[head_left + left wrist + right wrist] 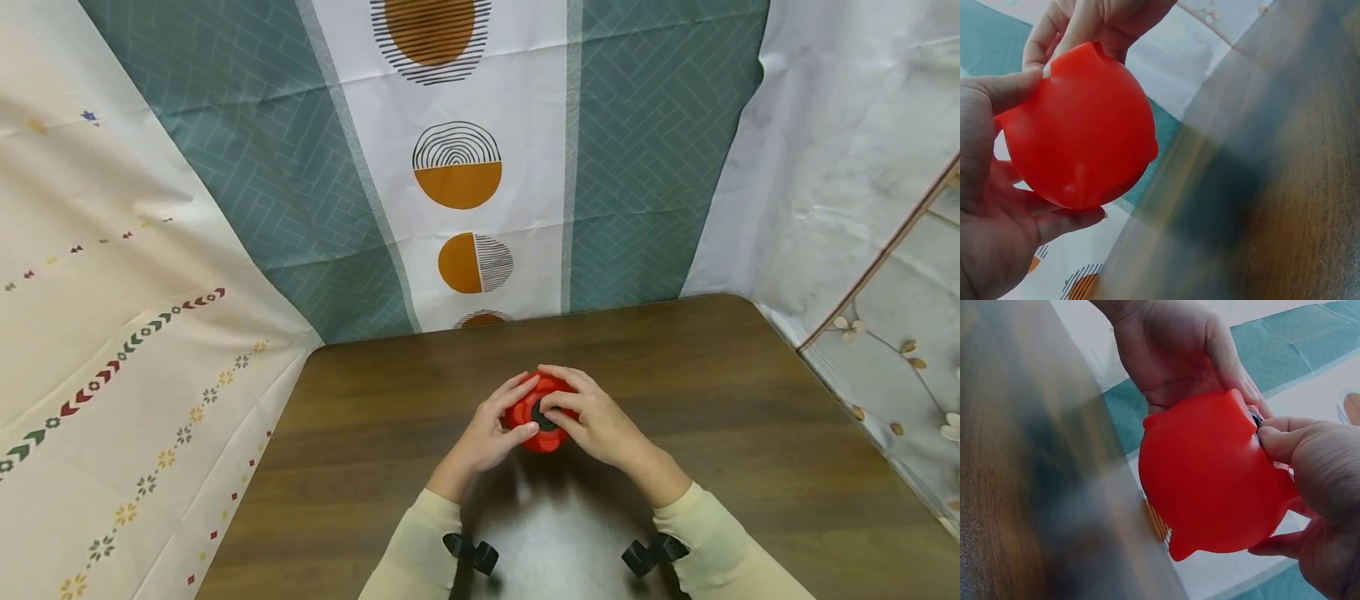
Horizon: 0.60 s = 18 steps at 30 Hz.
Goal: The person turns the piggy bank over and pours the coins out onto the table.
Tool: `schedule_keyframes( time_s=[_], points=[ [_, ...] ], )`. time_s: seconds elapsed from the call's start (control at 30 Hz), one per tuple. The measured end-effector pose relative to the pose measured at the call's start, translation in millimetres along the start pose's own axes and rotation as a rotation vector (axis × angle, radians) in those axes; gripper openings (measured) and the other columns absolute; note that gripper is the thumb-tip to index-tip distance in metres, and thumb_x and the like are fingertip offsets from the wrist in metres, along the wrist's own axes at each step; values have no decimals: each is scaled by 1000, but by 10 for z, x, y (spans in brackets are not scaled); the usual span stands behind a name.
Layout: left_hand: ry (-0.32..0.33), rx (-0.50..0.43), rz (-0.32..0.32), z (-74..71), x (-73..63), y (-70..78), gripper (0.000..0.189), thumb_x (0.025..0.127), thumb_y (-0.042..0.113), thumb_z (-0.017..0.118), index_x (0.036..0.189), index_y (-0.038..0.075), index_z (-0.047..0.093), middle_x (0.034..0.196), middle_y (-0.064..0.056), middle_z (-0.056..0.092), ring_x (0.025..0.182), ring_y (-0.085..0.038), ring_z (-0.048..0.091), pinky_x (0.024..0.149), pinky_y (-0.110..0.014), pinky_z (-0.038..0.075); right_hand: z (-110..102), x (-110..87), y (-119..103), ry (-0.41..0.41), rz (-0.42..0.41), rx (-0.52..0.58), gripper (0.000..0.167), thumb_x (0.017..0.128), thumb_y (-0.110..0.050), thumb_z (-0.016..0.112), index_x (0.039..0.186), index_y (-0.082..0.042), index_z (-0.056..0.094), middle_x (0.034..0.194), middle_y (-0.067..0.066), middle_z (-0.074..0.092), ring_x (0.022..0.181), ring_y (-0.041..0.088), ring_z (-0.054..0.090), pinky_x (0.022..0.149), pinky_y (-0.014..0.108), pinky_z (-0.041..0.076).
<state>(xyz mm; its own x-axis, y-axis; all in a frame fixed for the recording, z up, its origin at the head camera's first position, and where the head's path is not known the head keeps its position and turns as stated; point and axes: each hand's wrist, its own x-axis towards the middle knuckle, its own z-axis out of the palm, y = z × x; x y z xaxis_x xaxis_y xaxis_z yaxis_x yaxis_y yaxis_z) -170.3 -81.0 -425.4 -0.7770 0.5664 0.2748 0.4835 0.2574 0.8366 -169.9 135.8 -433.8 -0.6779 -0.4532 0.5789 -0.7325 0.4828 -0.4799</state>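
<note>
A glossy red piggy bank, rounded with stubby feet and ear-like points, is held above the table with its underside turned up. My left hand grips its left side, thumb near the feet and fingers round the body. Set among the feet is a round black plug. My right hand pinches at this plug with thumb and forefinger, its other fingers resting along the bank. In the right wrist view, the plug's dark edge shows just beside the fingertips. Fingers hide part of it.
The brown wooden table spreads out on both sides beneath the hands. Behind it hangs a green and white patterned cloth. A cream cloth borders the left, and a pale floral one the right.
</note>
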Motion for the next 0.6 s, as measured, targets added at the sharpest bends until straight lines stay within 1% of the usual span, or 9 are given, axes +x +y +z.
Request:
schedule_keyframes(
  time_s=[0.07,0.2,0.27,0.37,0.43,0.53,0.6],
  points=[
    [-18,3,-9,-27,-11,120,60,92,7,62,147,6,38,153,-18,27,126,-36,48,88,-31,52,-9,0,-6,-4,-18,-5,18,79,-6,77,94,-16,73,140,8,48,126,26,44,94,43,50],
    [-14,2,-6,-27,-19,126,60,91,5,62,146,5,39,153,-19,27,127,-36,47,88,-32,52,-10,-1,-12,-4,-45,-16,19,78,-4,77,95,-13,73,137,11,50,126,30,44,92,46,50],
    [3,-15,-14,-22,-22,124,60,90,4,64,145,4,40,153,-19,28,125,-36,48,87,-33,53,-9,-4,-17,1,-40,-18,20,78,-4,77,95,-13,73,136,11,51,126,30,43,92,46,50],
    [53,-57,-34,-8,-20,120,58,90,6,65,143,2,42,151,-20,32,121,-36,53,85,-34,54,-4,-6,-28,23,-9,-16,19,78,-5,77,94,-14,73,134,10,52,126,30,43,92,45,50],
    [101,-94,-48,5,-17,113,57,90,6,66,142,1,43,147,-20,39,115,-35,57,84,-34,54,-1,-3,-41,45,25,-9,18,78,-5,77,93,-15,73,134,9,52,126,29,42,92,45,50],
    [167,-124,-49,19,-6,105,56,89,6,67,140,-1,44,139,-19,48,111,-33,59,84,-34,54,6,2,-66,77,72,-1,17,78,-6,77,92,-15,73,133,10,52,124,30,42,89,47,52],
    [191,-142,-44,21,2,93,56,89,6,66,140,-3,44,134,-19,53,109,-33,59,83,-35,55,10,5,-83,97,99,5,16,78,-6,78,91,-15,73,132,11,52,123,31,42,88,48,52]
  ],
)
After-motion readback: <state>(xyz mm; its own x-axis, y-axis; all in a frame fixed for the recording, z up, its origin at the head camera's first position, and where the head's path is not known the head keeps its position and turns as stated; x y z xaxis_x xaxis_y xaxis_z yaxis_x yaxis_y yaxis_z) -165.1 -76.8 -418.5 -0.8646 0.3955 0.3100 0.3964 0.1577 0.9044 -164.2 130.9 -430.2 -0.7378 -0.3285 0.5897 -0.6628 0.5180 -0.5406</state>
